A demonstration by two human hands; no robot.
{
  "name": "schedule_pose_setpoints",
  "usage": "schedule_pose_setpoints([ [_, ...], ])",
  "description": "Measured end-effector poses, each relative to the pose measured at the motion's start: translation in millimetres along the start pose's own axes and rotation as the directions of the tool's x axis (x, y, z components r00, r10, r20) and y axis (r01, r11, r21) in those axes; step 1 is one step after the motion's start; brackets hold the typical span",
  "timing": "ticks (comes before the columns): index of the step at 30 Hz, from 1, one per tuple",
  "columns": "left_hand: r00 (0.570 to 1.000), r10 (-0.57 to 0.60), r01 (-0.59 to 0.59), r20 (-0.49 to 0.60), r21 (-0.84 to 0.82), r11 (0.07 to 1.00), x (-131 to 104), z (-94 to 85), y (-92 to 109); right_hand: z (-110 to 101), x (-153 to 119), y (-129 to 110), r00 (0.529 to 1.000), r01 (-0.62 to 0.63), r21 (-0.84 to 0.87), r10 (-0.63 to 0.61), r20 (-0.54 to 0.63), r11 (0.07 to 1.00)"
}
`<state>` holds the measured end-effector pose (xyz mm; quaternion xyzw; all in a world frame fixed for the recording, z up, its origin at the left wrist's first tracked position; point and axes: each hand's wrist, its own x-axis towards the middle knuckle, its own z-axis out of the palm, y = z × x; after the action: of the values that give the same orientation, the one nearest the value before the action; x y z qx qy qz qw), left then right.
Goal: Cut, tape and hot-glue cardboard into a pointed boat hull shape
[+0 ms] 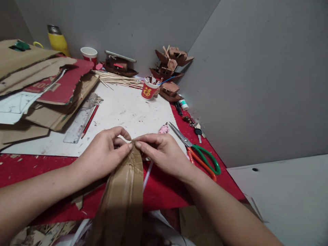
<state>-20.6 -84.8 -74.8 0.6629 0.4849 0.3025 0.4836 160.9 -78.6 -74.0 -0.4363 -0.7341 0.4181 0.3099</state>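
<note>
A long brown cardboard strip (125,191) runs from the table's front edge down toward my body, creased along its length. My left hand (106,152) pinches the left side of its far end between thumb and fingers. Right beside it, my right hand (162,150) grips the same end with thumb and forefinger, the fingertips of both hands almost touching. Scissors (188,143) with green and orange handles lie just beyond my right hand. A pink-wrapped object (164,128) shows behind that hand, partly hidden.
Cardboard sheets (51,116) are piled at the left, near a ruler (80,124) and a red pencil (90,121). Farther back are thin sticks (120,80), a red paper cup (150,89) and brown model boats (170,90). Keys (198,131) lie at the right edge.
</note>
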Motion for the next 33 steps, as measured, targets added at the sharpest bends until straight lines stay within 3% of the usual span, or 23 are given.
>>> schedule_pose_setpoints([
  [7,0.988,0.148,-0.141,-0.042,0.129,0.982,-3.6,-1.0,2.8,-10.8,2.6,-8.6,0.967,-0.252,0.314,0.231,0.103,0.915],
  [10,0.983,0.157,-0.146,-0.095,0.118,0.982,-1.5,-3.3,2.6,-13.2,3.3,-8.1,0.979,-0.18,0.349,0.202,-0.028,0.92],
  [13,0.971,0.142,-0.134,-0.193,0.054,0.99,2.4,-7.4,1.2,-11.0,2.7,-5.4,0.971,-0.108,0.281,0.162,-0.177,0.954],
  [15,0.954,0.128,-0.124,-0.273,0.031,0.992,4.8,-11.0,1.0,-7.0,1.3,-4.6,0.98,-0.134,0.199,0.16,-0.119,0.971],
  [18,0.924,0.124,-0.123,-0.361,0.025,0.992,6.9,-15.6,2.1,1.4,-1.3,-5.2,0.987,-0.143,0.063,0.138,0.08,0.988],
  [21,0.91,0.142,-0.136,-0.391,0.043,0.99,6.9,-17.4,3.3,9.9,-2.2,-4.9,0.988,-0.102,0.026,0.099,0.115,0.994],
  [23,0.911,0.158,-0.139,-0.382,0.077,0.987,6.1,-17.1,2.9,14.0,-1.2,-2.8,0.996,-0.076,0.038,0.073,0.055,0.996],
  [26,0.919,0.191,-0.153,-0.344,0.135,0.979,5.0,-15.7,0.9,17.0,1.5,2.4,0.991,0.003,0.069,0.007,-0.135,0.998],
  [29,0.92,0.219,-0.167,-0.326,0.18,0.969,4.5,-13.6,-0.5,17.0,4.7,7.2,0.933,0.152,-0.003,-0.145,-0.329,0.988],
  [33,0.916,0.249,-0.187,-0.314,0.213,0.959,3.8,-10.5,1.0,16.5,8.5,10.2,0.868,0.293,-0.171,-0.336,-0.365,0.941],
])
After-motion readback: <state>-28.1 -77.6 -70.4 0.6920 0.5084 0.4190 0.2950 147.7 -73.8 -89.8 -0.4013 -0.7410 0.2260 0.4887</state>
